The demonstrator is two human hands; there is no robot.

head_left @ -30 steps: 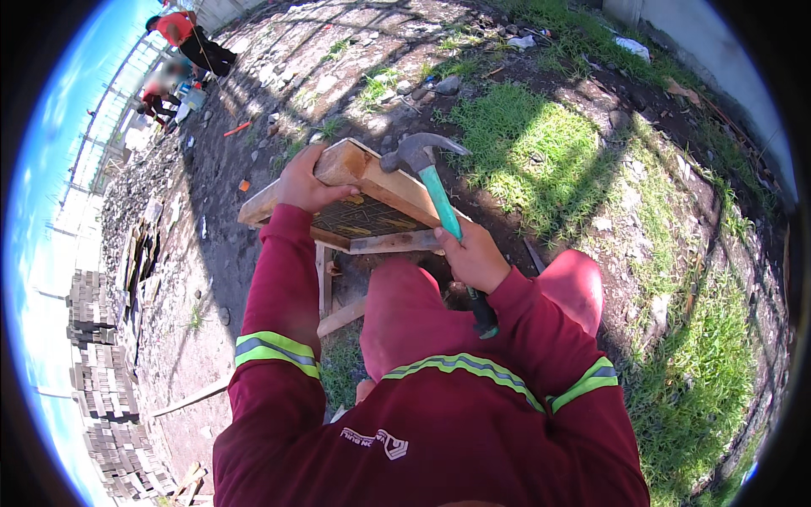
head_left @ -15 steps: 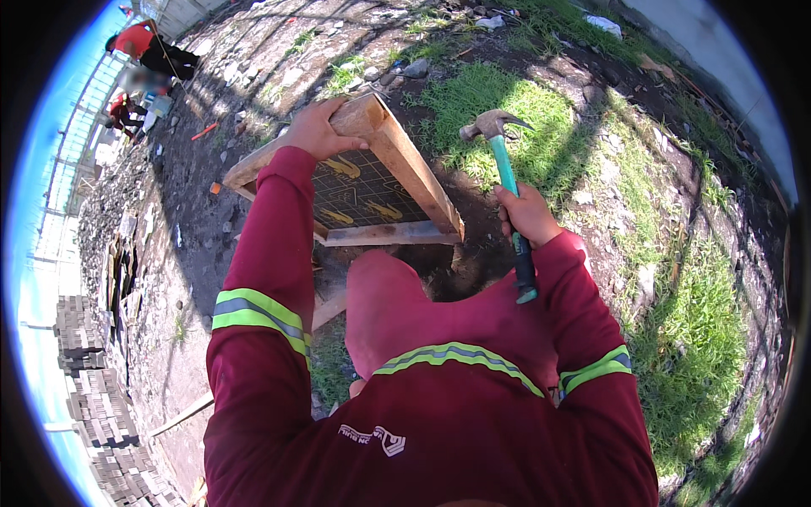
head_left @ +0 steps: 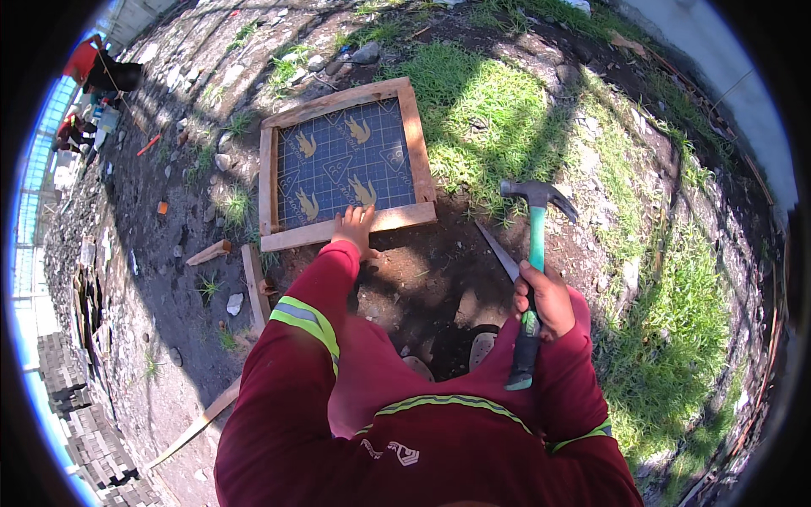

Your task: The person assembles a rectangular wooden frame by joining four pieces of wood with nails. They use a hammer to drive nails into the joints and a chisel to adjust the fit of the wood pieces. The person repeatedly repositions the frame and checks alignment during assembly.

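A square wooden frame point(head_left: 349, 231) with a dark, grid-marked panel point(head_left: 329, 173) inside it lies on the ground ahead of me, panel face up. My left hand point(head_left: 354, 230) grips its near rail, fingers over the top and thumb on the near side. To the right, my right hand point(head_left: 545, 296) is wrapped round the handle of a claw hammer point(head_left: 537, 228), its steel head pointing away from me. Beside the hammer, a pointed metal blade point(head_left: 498, 251), like a saw's, shows; its other end is hidden behind my hand and leg.
Wood offcuts point(head_left: 209, 253) and a longer timber strip point(head_left: 196, 425) lie on the left. Grass point(head_left: 473, 110) grows ahead and on the right. Stacked grey blocks point(head_left: 101, 435) stand at the far left. A person in red point(head_left: 89, 63) bends over at the upper left.
The wooden frame has gone from tilted up close to me to lying down farther ahead. My left hand has moved from its top corner to the near rail. The hammer has come nearer to me.
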